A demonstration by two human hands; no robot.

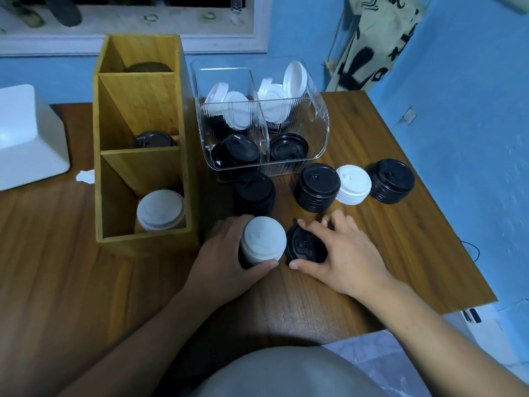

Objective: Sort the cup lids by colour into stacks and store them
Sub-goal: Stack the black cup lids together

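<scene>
1. At the 6 o'clock side of the table [86,253], your left hand [226,259] wraps a white-topped stack [263,242]; your right hand [343,259] pinches a black lid [305,247] at its 3 o'clock.
2. Keep both flat.
3. White goes with the white lids [160,210] in the wooden box [137,173], 10 o'clock.
4. Black goes on the black stack [253,190], 12 o'clock.

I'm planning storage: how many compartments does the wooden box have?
3, in a row: the far compartment with a dark lid, the middle compartment with a black lid, the near compartment with white lids. None looks hidden.
</scene>
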